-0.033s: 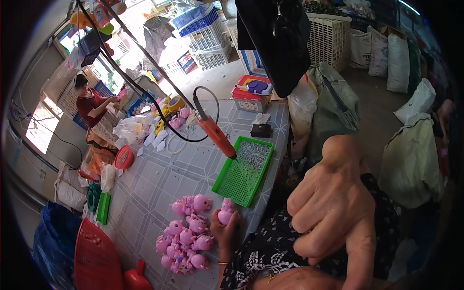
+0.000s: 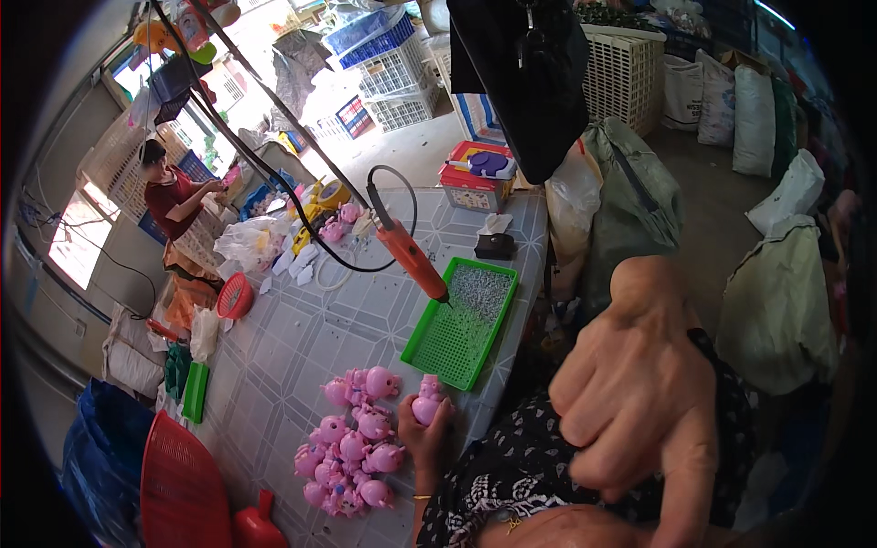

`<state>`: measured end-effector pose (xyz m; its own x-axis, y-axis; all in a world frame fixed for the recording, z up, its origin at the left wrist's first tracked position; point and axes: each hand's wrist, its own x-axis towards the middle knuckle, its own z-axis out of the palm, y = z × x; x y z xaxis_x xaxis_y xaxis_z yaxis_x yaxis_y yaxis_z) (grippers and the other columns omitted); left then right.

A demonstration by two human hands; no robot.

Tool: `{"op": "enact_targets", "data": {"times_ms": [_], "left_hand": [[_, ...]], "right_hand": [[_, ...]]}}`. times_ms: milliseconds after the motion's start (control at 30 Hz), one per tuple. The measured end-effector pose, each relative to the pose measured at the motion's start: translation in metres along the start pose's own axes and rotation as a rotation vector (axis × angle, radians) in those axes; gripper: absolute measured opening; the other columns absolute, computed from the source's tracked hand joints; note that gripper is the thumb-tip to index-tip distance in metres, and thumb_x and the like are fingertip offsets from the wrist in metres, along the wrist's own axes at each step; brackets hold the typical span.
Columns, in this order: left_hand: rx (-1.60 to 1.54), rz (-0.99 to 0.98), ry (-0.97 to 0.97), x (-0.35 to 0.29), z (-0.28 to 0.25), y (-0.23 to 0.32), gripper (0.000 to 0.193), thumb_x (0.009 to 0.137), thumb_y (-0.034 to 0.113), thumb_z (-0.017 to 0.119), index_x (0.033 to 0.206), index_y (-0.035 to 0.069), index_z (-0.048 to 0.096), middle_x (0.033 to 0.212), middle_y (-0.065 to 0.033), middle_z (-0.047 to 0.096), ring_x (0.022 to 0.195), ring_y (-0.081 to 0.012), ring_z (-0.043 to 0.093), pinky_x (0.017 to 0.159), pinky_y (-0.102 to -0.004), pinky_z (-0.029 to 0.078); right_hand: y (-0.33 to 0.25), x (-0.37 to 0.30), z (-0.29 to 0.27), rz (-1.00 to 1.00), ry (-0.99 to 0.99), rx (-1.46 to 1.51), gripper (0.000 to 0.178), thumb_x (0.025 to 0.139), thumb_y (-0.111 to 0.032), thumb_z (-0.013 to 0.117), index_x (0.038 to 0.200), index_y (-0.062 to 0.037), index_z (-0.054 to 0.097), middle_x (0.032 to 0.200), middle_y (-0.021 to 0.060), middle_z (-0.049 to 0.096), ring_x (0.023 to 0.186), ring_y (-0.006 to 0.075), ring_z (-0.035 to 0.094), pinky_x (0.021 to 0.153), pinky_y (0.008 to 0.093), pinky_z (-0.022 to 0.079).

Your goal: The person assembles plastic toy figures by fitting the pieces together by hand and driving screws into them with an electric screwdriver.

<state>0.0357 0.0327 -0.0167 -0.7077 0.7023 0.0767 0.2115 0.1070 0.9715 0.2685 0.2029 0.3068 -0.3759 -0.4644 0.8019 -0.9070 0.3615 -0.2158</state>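
Note:
My left hand (image 2: 424, 442) is wrapped round a pink plastic toy figure (image 2: 427, 408), holding it just above the table's near edge. Close to the camera, my right hand (image 2: 639, 384) hangs over my lap with its fingers curled in; whatever it may grip is hidden. Left of my left hand, several similar pink toy figures (image 2: 352, 447) lie in a pile. Beyond the held toy sits a green perforated tray (image 2: 422, 352) with small silvery screws in its far part. An orange electric screwdriver (image 2: 411, 260) hangs from a cord, its tip over the tray.
A patterned grey table (image 2: 274, 365) carries a red basket (image 2: 235, 297), a small black box (image 2: 494, 247) and a red-topped box (image 2: 475, 192). A large red basket (image 2: 183, 484) stands near left. A black bag (image 2: 521, 82) hangs ahead. Another person (image 2: 174, 196) works far left; sacks (image 2: 776, 310) stand right.
My right hand has shifted slightly to the right. My left hand and the toy figure in it have stayed in place.

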Motion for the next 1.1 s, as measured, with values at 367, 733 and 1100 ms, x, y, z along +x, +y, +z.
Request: {"op": "enact_targets", "data": {"times_ms": [367,733,1100], "left_hand": [[-0.053,0.018,0.000,0.004,-0.006,-0.036,0.046,0.081,0.020,0.087,0.112,0.001,0.061,0.093,-0.0064,0.067,0.076,-0.0124,0.064,0.065,-0.0282,0.055],[0.006,0.050,0.003,0.004,-0.006,-0.027,0.045,0.080,0.021,0.088,0.111,0.001,0.062,0.092,-0.0066,0.067,0.078,-0.0136,0.065,0.069,-0.0288,0.054],[0.042,0.052,-0.004,0.004,-0.006,-0.027,0.044,0.081,0.019,0.087,0.111,0.000,0.062,0.092,-0.0062,0.067,0.080,-0.0139,0.065,0.071,-0.0293,0.054]], "right_hand": [[-0.003,-0.013,0.001,0.056,-0.059,0.736,0.035,0.100,-0.005,0.059,0.134,-0.0004,0.067,0.057,0.0022,0.054,0.038,0.0101,0.045,0.034,0.0299,0.029],[0.009,0.009,-0.016,0.045,-0.133,0.807,0.035,0.099,-0.005,0.059,0.132,0.0051,0.065,0.068,0.0082,0.061,0.044,0.0136,0.050,0.038,0.0304,0.035],[-0.003,-0.024,0.014,0.021,0.023,0.891,0.037,0.099,-0.004,0.054,0.134,0.0086,0.061,0.072,0.0095,0.057,0.047,0.0157,0.047,0.041,0.0309,0.033]]}}
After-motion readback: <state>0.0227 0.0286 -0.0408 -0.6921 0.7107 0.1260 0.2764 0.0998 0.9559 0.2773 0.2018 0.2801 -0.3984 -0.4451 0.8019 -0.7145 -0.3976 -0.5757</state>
